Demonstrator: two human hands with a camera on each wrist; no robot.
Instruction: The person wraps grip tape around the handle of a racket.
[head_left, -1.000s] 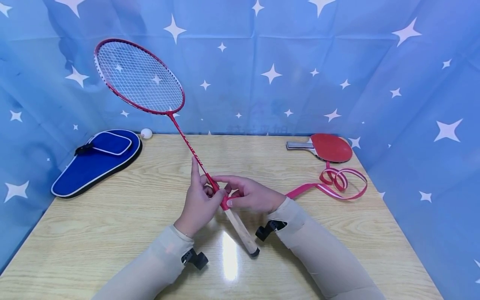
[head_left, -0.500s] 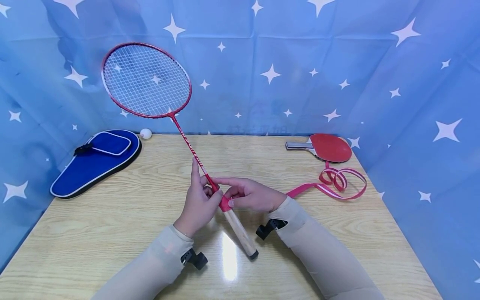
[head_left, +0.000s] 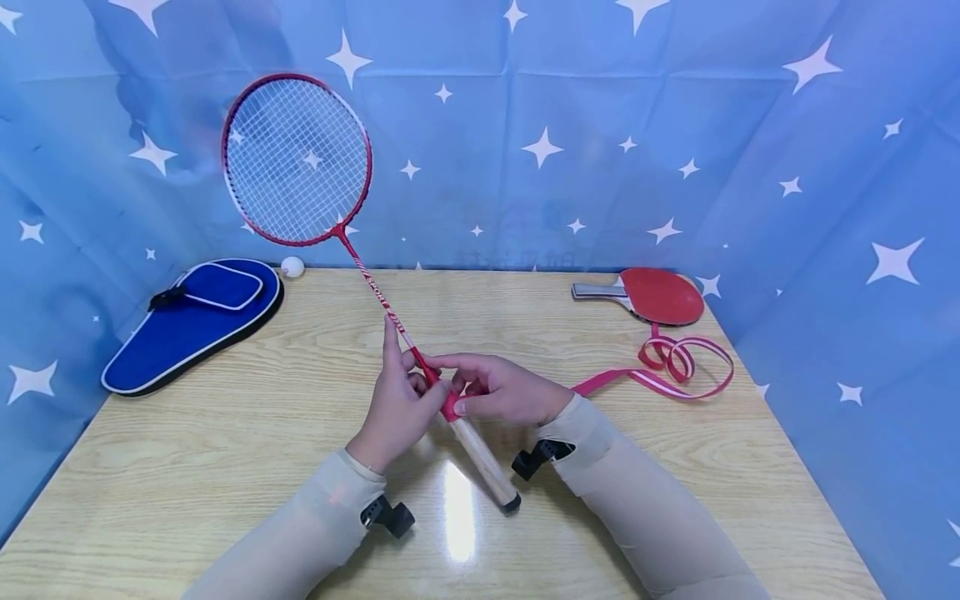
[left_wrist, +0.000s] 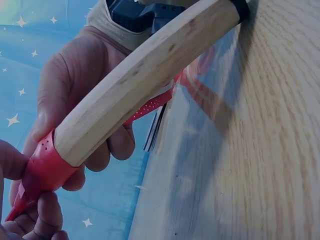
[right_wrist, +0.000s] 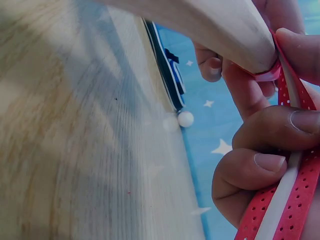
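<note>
A red badminton racket [head_left: 375, 287] slants above the table, its strung head up at the left and its bare wooden handle [head_left: 480, 458] pointing down to the right. My left hand [head_left: 397, 408] holds it around the red section above the handle, index finger stretched along the shaft. At the top of the handle, red perforated grip tape [left_wrist: 50, 172] is wrapped around the wood. My right hand [head_left: 513, 392] pinches this tape, whose loose strip [right_wrist: 305, 190] with a white centre line runs between the curled fingers. From there the tape trails over the table to the right.
Curled tape [head_left: 705, 392] lies at the right, below a red table tennis bat [head_left: 663, 296]. A blue bat case [head_left: 187, 333] lies at the left, with a white ball [head_left: 292, 267] behind it. Starred blue cloth [head_left: 480, 167] hangs around the wooden table [head_left: 225, 458].
The racket has turned about its shaft, so its head faces me more squarely and looks rounder. Both hands have stayed in nearly the same place.
</note>
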